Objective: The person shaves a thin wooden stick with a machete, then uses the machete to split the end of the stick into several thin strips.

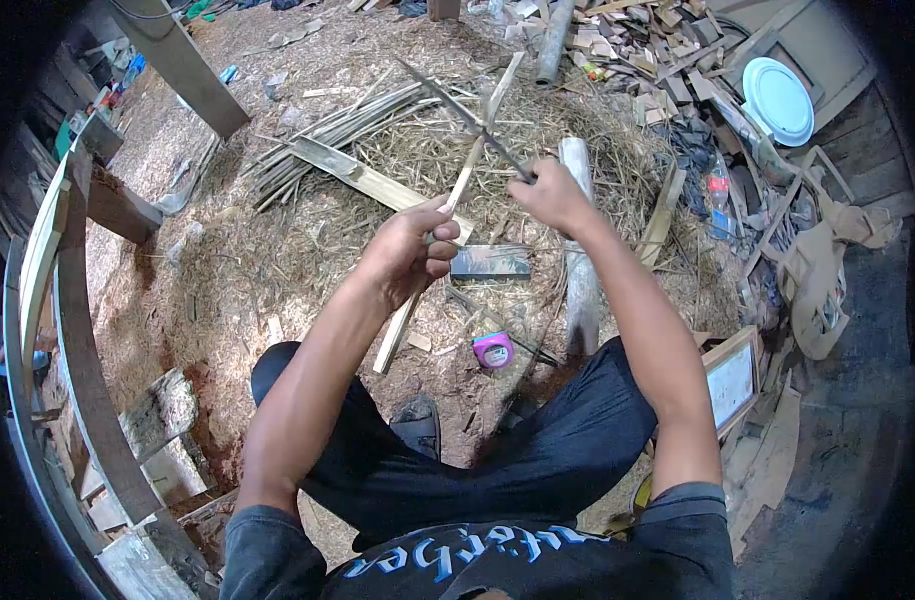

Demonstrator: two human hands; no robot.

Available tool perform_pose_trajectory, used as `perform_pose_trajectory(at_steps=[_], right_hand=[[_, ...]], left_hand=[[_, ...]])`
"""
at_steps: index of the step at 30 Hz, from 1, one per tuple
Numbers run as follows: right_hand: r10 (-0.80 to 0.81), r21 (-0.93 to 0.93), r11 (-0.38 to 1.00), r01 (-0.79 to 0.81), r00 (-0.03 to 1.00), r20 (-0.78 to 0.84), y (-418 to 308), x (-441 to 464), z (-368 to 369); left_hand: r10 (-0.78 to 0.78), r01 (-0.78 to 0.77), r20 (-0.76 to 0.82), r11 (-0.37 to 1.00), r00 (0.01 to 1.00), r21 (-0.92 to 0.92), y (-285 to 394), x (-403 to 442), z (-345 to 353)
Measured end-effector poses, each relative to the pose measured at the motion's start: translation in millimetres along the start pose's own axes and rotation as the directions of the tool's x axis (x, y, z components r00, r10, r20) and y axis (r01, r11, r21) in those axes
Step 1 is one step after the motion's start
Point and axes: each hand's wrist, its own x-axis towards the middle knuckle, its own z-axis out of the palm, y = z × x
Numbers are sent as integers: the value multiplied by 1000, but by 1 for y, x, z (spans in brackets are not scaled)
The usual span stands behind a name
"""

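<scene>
My left hand (pixel 414 243) is closed around a long, pale wooden strip (pixel 464 180), which slants from near my knees up and away from me. My right hand (pixel 554 197) grips the handle of a long knife (pixel 440 96). The dark blade points up and to the left, crossing the strip beyond my left hand; it appears to touch the strip there. Below the hands lies a grey rectangular block (pixel 490 262), and nearer to me sits a pink tape measure (pixel 493 350).
Thin strips (pixel 322 145) and a pale board (pixel 362 178) lie ahead on the shaving-covered ground. A round pole (pixel 577 250) lies just right of centre. Wood scraps (pixel 632 50), a white-blue lid (pixel 778 100) and a framed panel (pixel 732 385) are on the right; a wooden post (pixel 182 65) stands left.
</scene>
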Motion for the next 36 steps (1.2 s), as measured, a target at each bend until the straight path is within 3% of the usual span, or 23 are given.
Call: perform_pose_trajectory(at_steps=[1,3,7,9,13,15,17,19,20,21,23,24,25,27,29,31,32,33,35,36], right_hand=[[-17,86,996,14,1000,24,-1,-4,4],[-99,16,995,98,995,11,-12,-8,9],[-290,-102,953,285,956,-40,-32,-23,16],[-365,-212,914,345,929,-60,-35,-25,18],[-258,-298,925,235,965,-39,-20,-2,1],[77,-209,974,-84,996,-43,-13,6,-14],[68,-237,969,-67,998,-5,-16,3,-14],[60,-296,955,-34,995,76,-24,-4,-16],[-81,-308,948,84,996,21,-11,-2,1],[-80,-310,947,83,997,21,-11,-4,8],[-479,-483,778,401,877,-44,-11,-9,19],[-159,-408,886,221,971,179,-22,-3,6],[-153,-407,888,216,972,181,-19,-2,0],[24,-316,948,-32,999,-29,-10,1,-12],[7,-311,950,-32,997,-81,-1,7,-3],[29,-163,986,-27,1000,9,12,15,10],[-87,-110,990,90,996,28,28,24,19],[-86,-106,990,88,996,25,29,23,19],[16,230,972,-54,987,160,27,21,18],[13,232,971,-50,987,159,24,20,16]], left_hand=[[4,-4,1,1000,1000,-1,2,2,-1],[24,-21,64,999,998,-47,7,2,-1],[1,-24,-116,979,993,-204,8,4,0],[19,-32,-75,985,997,-167,9,2,-3],[35,-43,-70,993,997,-108,5,-6,-1],[29,-28,-80,1000,996,13,2,-13,4],[3,-2,-76,1000,997,20,-3,-10,3],[89,-76,-50,975,995,210,-5,-8,1],[117,-77,-142,962,983,262,-4,-6,3],[117,-78,-140,962,983,261,-7,-3,2],[130,-42,-219,930,967,366,-14,3,-2],[178,-77,-224,915,958,396,-20,0,-1],[171,-71,-225,916,959,395,-23,0,-1],[167,-108,-116,911,979,399,-26,2,-3],[171,-122,-79,896,982,428,-31,14,-11],[195,-127,-127,901,972,415,-34,19,-15],[210,-111,-210,907,955,407,-35,21,-11],[210,-109,-208,905,955,411,-35,27,-11],[270,-175,-196,900,943,399,-37,45,-19],[305,-208,-150,865,940,456,-38,56,-24]])
